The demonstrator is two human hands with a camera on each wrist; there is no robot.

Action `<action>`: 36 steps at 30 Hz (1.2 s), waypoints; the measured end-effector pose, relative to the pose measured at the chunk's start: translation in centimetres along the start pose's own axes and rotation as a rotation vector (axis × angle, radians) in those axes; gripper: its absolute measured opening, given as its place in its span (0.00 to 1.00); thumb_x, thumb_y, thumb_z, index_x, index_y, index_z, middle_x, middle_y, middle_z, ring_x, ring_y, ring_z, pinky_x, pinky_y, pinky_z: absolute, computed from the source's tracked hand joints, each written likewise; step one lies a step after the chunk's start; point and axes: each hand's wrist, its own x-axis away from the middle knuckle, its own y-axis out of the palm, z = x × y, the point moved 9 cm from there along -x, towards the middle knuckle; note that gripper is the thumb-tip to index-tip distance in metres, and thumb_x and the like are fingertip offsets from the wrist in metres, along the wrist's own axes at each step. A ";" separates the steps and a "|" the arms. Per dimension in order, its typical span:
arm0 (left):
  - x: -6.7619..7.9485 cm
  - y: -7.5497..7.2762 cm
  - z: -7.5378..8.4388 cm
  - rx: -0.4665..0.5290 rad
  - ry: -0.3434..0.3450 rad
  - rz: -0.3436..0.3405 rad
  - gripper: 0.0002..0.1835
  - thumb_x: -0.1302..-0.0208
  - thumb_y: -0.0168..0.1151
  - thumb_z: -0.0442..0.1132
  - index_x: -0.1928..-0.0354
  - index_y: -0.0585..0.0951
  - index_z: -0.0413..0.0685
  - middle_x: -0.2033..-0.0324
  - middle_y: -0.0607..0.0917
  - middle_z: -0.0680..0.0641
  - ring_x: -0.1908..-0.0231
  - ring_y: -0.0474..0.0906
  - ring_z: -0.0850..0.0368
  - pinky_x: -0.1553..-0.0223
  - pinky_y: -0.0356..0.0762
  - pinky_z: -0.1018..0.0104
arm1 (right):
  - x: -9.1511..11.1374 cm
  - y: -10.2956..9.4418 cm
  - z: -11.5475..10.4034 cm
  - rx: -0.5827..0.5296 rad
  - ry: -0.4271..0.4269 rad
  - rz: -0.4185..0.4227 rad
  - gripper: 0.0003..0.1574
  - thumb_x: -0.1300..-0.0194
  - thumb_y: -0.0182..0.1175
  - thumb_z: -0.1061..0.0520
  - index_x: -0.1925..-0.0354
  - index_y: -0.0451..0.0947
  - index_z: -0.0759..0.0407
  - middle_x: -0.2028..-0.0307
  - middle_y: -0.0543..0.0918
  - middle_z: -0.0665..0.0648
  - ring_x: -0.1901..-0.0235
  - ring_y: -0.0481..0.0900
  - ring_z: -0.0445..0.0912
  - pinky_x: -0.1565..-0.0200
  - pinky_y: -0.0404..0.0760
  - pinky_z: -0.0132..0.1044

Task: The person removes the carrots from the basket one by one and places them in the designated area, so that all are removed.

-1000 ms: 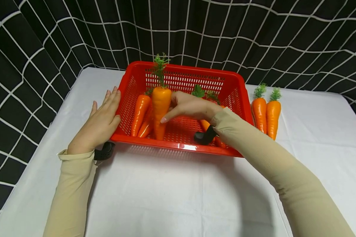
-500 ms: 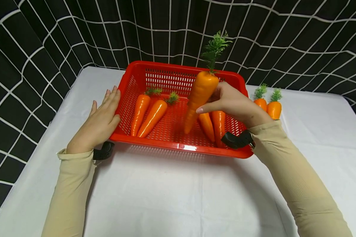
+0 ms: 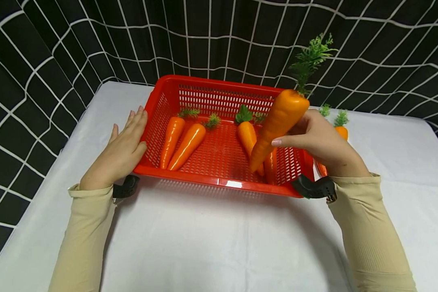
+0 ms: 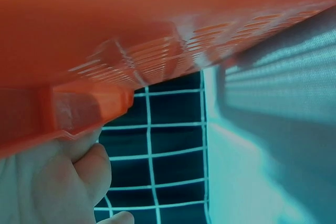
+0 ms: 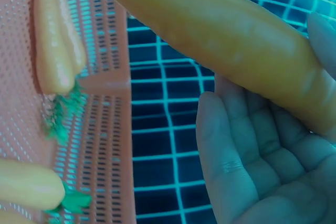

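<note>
In the head view my right hand (image 3: 325, 142) holds a thick orange carrot (image 3: 279, 121) with a feathery green top, tilted above the right part of a red plastic basket (image 3: 211, 176). The right wrist view shows the carrot (image 5: 236, 45) between thumb and fingers. My left hand (image 3: 118, 152) lies with straight fingers against the basket's left rim. Two carrots, one slim (image 3: 172, 140) and one beside it (image 3: 190, 144), lie at the basket's left. A carrot with a leafy top (image 3: 246, 136) and another, partly hidden behind the held one (image 3: 272, 168), lie at its right.
Right of the basket, carrots (image 3: 342, 132) lie on the white-clothed table (image 3: 204, 239), mostly hidden by my right hand. A black curtain with a white grid (image 3: 219, 36) hangs behind the table and along its left.
My right hand has lifted the carrot from the basket's left part and carried it rightward, tilting its tip down and left. My left hand has stayed at the rim.
</note>
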 end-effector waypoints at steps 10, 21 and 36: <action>-0.1 0.1 0.2 0.006 0.003 -0.001 0.34 0.32 0.40 0.37 0.27 0.44 0.40 0.27 0.40 0.47 0.28 0.33 0.50 0.35 0.25 0.41 | 3.7 -2.7 1.1 -0.069 -0.031 0.130 0.17 0.45 0.59 0.76 0.59 0.81 0.62 0.70 0.84 0.58 0.90 0.74 0.46 0.90 0.70 0.32; 0.2 -0.1 0.3 0.014 -0.006 0.000 0.34 0.33 0.40 0.36 0.27 0.44 0.40 0.27 0.41 0.46 0.28 0.32 0.52 0.35 0.24 0.42 | 5.1 -3.7 1.2 -0.152 -0.145 0.136 0.20 0.43 0.52 0.78 0.56 0.80 0.65 0.83 0.77 0.58 0.96 0.66 0.48 0.96 0.55 0.37; 0.3 -0.2 0.3 0.011 0.000 0.001 0.34 0.32 0.40 0.37 0.27 0.45 0.39 0.27 0.41 0.46 0.28 0.32 0.53 0.34 0.24 0.43 | 6.6 -6.8 0.2 -0.384 -0.283 0.203 0.25 0.43 0.44 0.84 0.47 0.70 0.79 0.56 0.82 0.66 0.54 0.79 0.54 0.50 0.76 0.35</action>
